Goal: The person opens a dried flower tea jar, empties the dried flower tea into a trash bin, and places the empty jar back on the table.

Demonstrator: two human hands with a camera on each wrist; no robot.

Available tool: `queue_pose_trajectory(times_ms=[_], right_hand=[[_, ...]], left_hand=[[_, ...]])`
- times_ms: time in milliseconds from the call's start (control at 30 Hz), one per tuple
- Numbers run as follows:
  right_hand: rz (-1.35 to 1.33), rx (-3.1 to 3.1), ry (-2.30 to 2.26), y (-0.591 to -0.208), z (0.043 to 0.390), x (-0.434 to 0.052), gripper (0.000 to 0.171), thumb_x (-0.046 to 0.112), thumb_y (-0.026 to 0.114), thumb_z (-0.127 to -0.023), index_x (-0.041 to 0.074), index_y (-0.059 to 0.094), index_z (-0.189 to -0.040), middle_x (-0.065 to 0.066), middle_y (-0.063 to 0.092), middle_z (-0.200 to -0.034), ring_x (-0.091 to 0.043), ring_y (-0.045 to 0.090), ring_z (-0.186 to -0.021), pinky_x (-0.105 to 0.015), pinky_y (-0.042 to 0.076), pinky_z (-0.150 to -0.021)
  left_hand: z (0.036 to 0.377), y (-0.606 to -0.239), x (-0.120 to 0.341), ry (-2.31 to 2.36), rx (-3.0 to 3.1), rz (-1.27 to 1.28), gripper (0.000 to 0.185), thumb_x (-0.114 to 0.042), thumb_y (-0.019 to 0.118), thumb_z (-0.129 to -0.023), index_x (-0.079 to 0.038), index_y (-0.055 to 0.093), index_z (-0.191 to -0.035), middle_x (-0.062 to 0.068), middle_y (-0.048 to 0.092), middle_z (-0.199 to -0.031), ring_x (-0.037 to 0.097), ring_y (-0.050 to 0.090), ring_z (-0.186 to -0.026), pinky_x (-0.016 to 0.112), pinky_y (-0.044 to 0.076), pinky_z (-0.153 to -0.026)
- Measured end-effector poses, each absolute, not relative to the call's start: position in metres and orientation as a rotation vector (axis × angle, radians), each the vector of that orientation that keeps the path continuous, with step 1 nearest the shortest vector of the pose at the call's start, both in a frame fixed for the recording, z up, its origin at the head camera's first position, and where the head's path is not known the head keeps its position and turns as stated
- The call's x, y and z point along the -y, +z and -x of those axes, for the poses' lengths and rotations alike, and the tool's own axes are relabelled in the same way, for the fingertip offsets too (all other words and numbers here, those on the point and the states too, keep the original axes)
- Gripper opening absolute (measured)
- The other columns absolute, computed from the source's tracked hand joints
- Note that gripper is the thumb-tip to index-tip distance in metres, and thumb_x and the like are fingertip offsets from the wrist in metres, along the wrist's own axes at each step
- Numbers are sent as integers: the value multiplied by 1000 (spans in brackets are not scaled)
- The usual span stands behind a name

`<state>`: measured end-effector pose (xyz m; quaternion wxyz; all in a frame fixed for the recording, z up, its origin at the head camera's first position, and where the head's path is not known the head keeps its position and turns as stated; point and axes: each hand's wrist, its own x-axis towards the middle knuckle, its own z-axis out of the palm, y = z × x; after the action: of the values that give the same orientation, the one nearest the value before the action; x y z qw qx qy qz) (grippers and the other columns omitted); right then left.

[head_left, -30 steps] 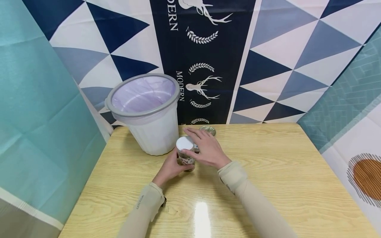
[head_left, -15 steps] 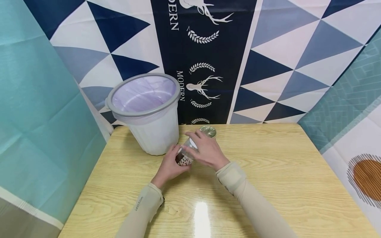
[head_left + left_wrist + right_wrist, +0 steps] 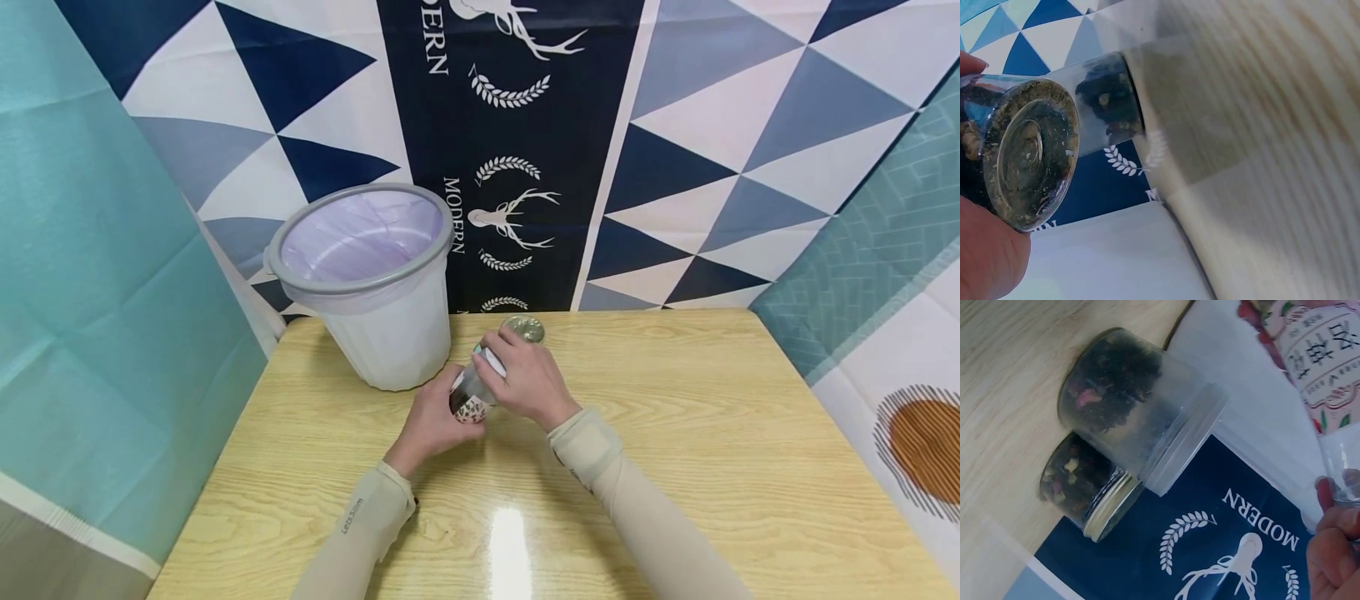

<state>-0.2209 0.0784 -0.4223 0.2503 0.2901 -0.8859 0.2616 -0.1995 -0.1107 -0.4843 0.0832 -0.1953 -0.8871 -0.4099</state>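
A clear jar (image 3: 472, 400) with a floral paper label is held tilted above the table, its top leaning right and away. My left hand (image 3: 431, 421) grips the jar's lower body. Over its white-topped lid (image 3: 494, 361) the fingers of my right hand (image 3: 531, 379) are curled, hiding most of it. In the left wrist view, bits of dried material show through the jar's base (image 3: 1029, 156). The right wrist view shows the jar's pink label (image 3: 1329, 359) and my right hand (image 3: 1335, 550) at the edge.
Behind my right hand stand a jar with a gold lid (image 3: 1113, 509) and a larger clear jar (image 3: 1125, 394), both with dark dried contents. A white bin (image 3: 390, 333) with a grey rim and purple liner stands left on the wooden table (image 3: 675, 450). Patterned cloth (image 3: 525, 125) hangs behind.
The upright jar has been lifted and tilted, its top swinging right and away from me. My right hand has closed more tightly over the lid.
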Motion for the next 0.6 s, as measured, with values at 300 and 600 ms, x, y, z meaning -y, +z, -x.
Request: queue_pose_trajectory(times_ms=[300, 600], right_hand=[[-906, 2273, 680, -423, 222, -84, 24, 34, 54, -99, 14, 68, -101, -2, 58, -88, -14, 53, -62, -28, 46, -49], [-1025, 2138, 607, -424, 224, -90, 28, 33, 53, -98, 9, 68, -98, -5, 57, -88, -13, 52, -58, -27, 45, -47]], left_hand=[[200, -474, 114, -1149, 2651, 700, 70, -19, 91, -63, -13, 60, -125, 1, 71, -101, 14, 64, -81, 28, 53, -68], [204, -475, 113, -1091, 2603, 801, 70, -20, 90, -60, -13, 62, -123, 1, 71, -99, 13, 64, -82, 24, 53, -67]])
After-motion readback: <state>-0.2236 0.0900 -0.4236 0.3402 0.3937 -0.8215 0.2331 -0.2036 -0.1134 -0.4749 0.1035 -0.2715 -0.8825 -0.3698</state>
